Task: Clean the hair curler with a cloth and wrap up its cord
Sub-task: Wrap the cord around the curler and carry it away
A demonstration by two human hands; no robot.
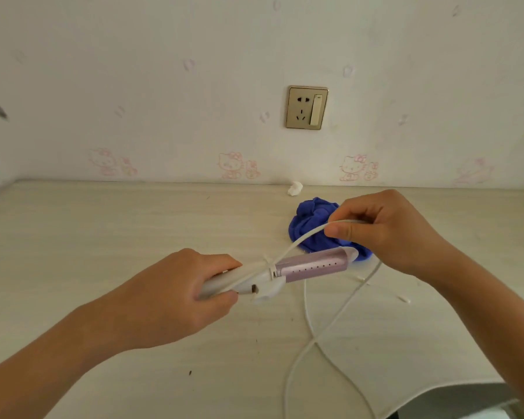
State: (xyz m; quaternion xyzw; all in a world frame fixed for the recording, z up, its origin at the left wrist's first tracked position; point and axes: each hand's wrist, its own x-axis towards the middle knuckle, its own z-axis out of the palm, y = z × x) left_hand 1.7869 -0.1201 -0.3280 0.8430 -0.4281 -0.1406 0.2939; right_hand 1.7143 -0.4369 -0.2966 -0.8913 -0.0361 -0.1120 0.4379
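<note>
A white and pale purple hair curler [310, 267] is held level above the table, its barrel pointing right. My left hand [176, 294] grips its white handle. My right hand [384, 231] pinches the white cord [303, 238], which runs taut from the fingers down to the handle. The rest of the cord loops over the table toward the near edge. A crumpled blue cloth [312, 228] lies on the table behind the curler, partly hidden by my right hand.
The pale wooden table [103, 225] meets a wall with a gold-framed socket [307, 107]. A small white crumpled scrap [295, 189] lies at the wall's foot. Small white crumbs are scattered right of the curler. The table's near right corner is rounded.
</note>
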